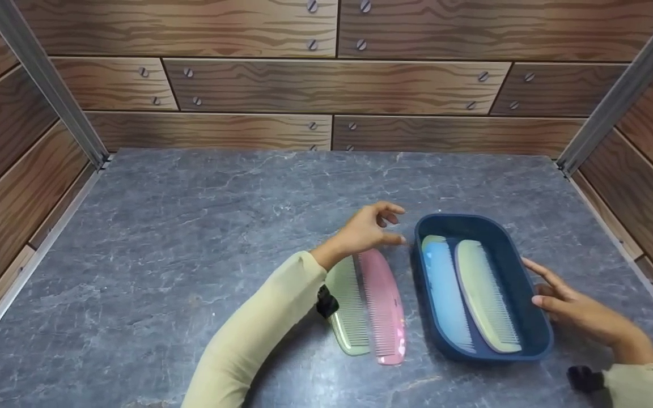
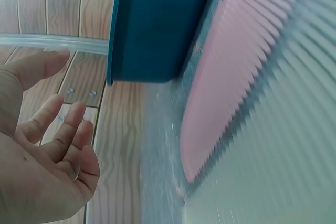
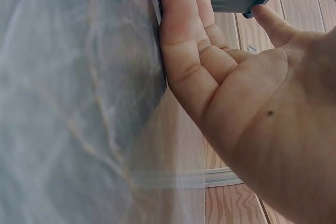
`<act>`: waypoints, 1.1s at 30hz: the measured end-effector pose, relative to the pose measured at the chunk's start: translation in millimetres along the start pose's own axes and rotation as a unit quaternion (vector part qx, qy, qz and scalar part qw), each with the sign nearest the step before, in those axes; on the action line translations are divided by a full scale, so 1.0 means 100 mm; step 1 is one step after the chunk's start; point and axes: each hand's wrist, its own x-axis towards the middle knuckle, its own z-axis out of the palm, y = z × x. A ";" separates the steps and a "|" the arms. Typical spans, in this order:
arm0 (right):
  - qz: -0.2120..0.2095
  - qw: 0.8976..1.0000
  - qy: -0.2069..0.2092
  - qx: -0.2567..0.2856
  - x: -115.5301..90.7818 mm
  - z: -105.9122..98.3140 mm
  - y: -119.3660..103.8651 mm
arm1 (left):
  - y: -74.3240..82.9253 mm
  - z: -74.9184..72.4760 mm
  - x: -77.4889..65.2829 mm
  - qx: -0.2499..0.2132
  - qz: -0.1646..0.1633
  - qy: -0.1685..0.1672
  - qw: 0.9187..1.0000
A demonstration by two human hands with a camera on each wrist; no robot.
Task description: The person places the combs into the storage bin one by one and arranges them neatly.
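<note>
My left hand hovers left of a dark blue bin, its fingers loosely bent and holding nothing. Under that wrist, a pale green comb and a pink comb lie side by side on the table, teeth facing. The bin contains a light blue comb and a yellow-green comb; a green tip and a purple edge peek out beneath them. On the bin's right side, my right hand touches the outer wall with its fingers, while the thumb meets the rim.
A grey marbled table spreads under everything. Wood-patterned panels enclose its back and both sides, with metal posts at the rear corners.
</note>
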 end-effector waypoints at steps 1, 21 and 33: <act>-0.001 1.000 -0.002 0.004 0.00 0.00 0.00 | -0.02 -0.02 -0.01 0.002 0.001 -0.001 1.000; -0.028 0.999 -0.013 0.013 0.01 0.01 0.00 | -0.44 -0.35 -0.27 0.014 -0.055 0.009 0.998; -0.030 0.999 -0.025 0.032 0.00 0.00 0.01 | -0.65 -0.49 -0.39 0.059 -0.085 0.004 0.995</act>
